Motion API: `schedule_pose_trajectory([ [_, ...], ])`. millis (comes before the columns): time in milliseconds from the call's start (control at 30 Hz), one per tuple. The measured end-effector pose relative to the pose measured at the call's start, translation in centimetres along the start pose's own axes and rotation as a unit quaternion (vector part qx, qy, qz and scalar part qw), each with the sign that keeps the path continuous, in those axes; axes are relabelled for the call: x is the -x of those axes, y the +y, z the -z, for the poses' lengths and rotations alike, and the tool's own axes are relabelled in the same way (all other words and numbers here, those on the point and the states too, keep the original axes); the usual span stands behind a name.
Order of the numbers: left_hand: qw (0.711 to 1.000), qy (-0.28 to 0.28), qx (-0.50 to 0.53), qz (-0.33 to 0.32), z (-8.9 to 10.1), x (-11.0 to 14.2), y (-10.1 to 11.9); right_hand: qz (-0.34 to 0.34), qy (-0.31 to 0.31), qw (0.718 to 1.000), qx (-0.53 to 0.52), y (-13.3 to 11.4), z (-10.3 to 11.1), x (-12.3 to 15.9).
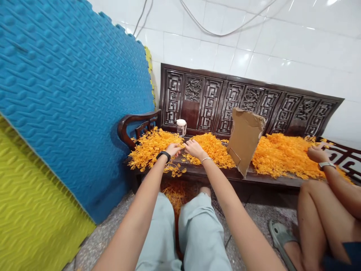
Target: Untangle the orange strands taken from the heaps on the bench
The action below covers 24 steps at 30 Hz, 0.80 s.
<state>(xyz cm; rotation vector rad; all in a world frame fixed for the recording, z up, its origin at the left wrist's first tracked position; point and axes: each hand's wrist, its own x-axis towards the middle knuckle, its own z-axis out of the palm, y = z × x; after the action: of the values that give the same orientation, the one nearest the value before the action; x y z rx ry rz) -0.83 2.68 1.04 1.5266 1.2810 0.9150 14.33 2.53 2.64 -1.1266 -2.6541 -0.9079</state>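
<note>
My left hand (174,149), with a black band on its wrist, pinches a small orange plastic sprig (182,146) over the dark wooden bench. From the other side my right hand (194,148), wearing a thin bracelet, has its fingertips closed at the same sprig. The exact grip is too small to make out. Beside my left hand lies a loose heap of orange sprigs (149,146). Another orange heap (216,152) lies to the right of my right hand. A few sprigs (176,170) hang over the bench's front edge below my hands.
A lidded clear cup (181,128) stands behind the heaps. An upright cardboard sheet (245,139) divides the bench (191,113). Right of it is another orange pile (284,154), where a co-worker's hand (317,152) holds pieces. Blue foam mats (84,94) stand at left. Orange bits (176,197) lie below.
</note>
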Motion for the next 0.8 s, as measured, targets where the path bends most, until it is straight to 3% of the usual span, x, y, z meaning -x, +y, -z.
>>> schedule_pose_trajectory([
  [367, 0.997, 0.019, -0.075, -0.012, -0.9, 2.3, -1.3, 0.052, -0.027, 0.998, -0.004, -0.4, 0.3, 1.7],
  [800, 0.975, 0.053, -0.212, -0.05, 2.1, 4.2, -1.8, 0.127, 0.016, 0.991, 0.023, -1.6, 0.0, -1.2],
])
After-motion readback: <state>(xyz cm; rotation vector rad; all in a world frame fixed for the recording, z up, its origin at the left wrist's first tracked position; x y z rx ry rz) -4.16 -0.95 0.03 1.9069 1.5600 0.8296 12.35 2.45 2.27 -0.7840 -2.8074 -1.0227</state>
